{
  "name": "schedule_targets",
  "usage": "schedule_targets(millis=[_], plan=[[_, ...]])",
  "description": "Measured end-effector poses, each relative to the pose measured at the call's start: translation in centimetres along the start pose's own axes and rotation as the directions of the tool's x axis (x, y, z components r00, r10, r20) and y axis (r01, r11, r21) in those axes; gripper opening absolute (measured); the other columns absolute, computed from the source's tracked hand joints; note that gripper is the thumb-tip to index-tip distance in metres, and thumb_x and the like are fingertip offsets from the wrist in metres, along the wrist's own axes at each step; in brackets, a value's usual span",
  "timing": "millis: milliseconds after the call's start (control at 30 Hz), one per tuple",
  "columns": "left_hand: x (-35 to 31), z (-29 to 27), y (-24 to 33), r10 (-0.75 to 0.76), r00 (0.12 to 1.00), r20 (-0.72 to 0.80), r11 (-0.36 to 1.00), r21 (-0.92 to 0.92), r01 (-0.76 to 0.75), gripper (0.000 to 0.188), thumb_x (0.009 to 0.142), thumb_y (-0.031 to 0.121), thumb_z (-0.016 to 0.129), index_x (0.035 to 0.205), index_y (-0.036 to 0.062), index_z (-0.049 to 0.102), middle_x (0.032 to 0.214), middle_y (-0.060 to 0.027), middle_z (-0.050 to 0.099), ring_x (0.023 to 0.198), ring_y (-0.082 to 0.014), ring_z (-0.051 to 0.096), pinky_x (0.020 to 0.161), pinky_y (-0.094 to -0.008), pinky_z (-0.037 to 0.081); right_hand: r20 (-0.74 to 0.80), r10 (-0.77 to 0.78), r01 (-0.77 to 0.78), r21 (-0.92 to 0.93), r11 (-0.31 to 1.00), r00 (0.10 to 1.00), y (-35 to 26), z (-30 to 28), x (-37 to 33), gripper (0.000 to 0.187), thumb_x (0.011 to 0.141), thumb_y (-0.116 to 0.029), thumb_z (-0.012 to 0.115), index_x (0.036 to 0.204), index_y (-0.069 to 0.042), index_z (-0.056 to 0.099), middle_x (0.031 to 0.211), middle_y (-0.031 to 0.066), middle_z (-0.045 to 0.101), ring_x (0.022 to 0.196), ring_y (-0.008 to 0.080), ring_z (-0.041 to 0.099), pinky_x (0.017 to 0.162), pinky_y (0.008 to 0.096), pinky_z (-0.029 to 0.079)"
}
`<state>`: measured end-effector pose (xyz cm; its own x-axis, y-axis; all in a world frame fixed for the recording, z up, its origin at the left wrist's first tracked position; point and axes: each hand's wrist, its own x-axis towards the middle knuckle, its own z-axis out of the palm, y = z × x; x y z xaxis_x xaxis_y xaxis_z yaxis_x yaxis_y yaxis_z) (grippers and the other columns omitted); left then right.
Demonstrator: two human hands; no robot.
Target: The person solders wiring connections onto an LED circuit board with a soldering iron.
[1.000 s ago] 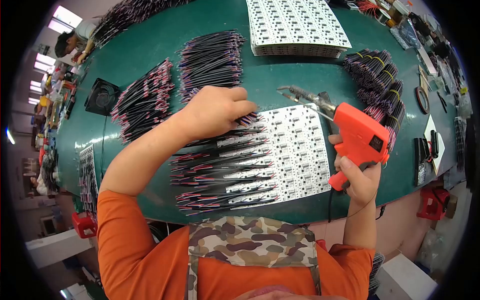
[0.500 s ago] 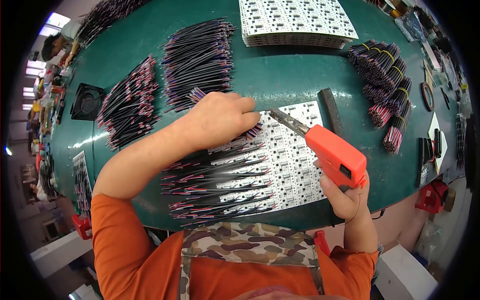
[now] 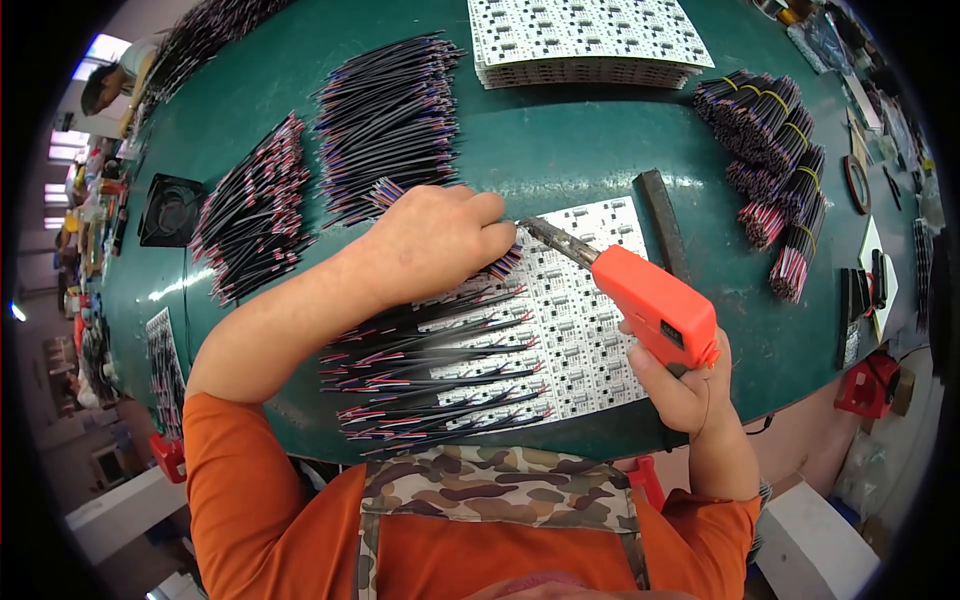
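My left hand (image 3: 440, 235) is closed round a bundle of dark wires (image 3: 384, 192), whose coloured ends stick out on both sides of the fist. It hovers over the upper left of a white circuit board sheet (image 3: 590, 330). My right hand (image 3: 685, 385) grips a red-orange soldering gun (image 3: 655, 305) by its handle. The gun's metal tip (image 3: 535, 228) points left and sits close by the left fingers; whether it touches anything there is too small to tell. Several black wires (image 3: 440, 380) with stripped coloured ends lie in rows across the sheet's left half.
Black wire piles (image 3: 390, 120) lie at the far left, beside a small black fan (image 3: 172, 210). A stack of board sheets (image 3: 590, 40) stands at the back. Right of the sheet are a dark bar (image 3: 662, 220) and tied wire bundles (image 3: 770, 130). Another person (image 3: 110, 90) sits far left.
The soldering gun has moved left in my right hand, bringing its tip closer to my left fingers. My left hand has barely shifted, still holding the wires.
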<state>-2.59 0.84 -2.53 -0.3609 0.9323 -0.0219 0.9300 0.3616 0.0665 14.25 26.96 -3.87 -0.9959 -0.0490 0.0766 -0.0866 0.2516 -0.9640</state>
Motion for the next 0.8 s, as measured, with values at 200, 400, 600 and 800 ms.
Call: schedule_targets(millis=[200,400,600,800], plan=[[0.04,0.21,-0.14,0.007,0.999,0.031,1.0,0.011,-0.007,0.027,0.077,0.012,0.061,0.103,0.0067,0.067,0.084,-0.0074,0.058,0.079,-0.0265,0.064,0.063,-0.0387,0.055,0.04,0.002,0.001,-0.083,0.997,0.999,-0.27,-0.28,0.01,0.038,0.08,-0.004,0.07,0.116,0.003,0.062,0.1,0.016,0.067,0.083,0.0287,0.068,0.077,0.035,0.053],[0.24,-0.07,0.08,-0.005,1.0,0.027,1.0,0.014,0.004,0.009,0.08,0.015,0.059,0.081,0.0068,0.063,0.084,-0.0085,0.061,0.079,-0.0266,0.067,0.066,-0.0395,0.056,0.051,-0.074,0.08,-0.116,0.99,0.996,-0.25,-0.31,0.19,0.043,0.079,-0.002,0.071,0.12,0.004,0.06,0.108,0.0196,0.068,0.09,0.0314,0.07,0.082,0.0357,0.053],[0.39,-0.14,0.14,0.005,1.0,0.03,1.0,0.019,-0.006,0.009,0.08,0.015,0.059,0.08,0.0069,0.063,0.083,-0.0085,0.06,0.078,-0.0266,0.066,0.065,-0.0398,0.056,0.016,-0.056,0.057,-0.063,0.996,0.998,-0.3,-0.11,-0.01,0.044,0.078,-0.002,0.072,0.12,0.003,0.06,0.111,0.0206,0.067,0.093,0.0323,0.069,0.083,0.0357,0.053],[0.51,-0.35,0.25,-0.002,0.999,0.049,1.0,0.027,0.001,0.008,0.08,0.015,0.059,0.08,0.0071,0.063,0.083,-0.0084,0.06,0.078,-0.0266,0.066,0.065,-0.0396,0.056,0.048,-0.04,0.043,-0.075,0.996,0.998,-0.41,-0.82,-0.29,0.038,0.083,-0.005,0.065,0.12,0.005,0.062,0.104,0.0145,0.072,0.097,0.0206,0.068,0.088,0.0321,0.051]])
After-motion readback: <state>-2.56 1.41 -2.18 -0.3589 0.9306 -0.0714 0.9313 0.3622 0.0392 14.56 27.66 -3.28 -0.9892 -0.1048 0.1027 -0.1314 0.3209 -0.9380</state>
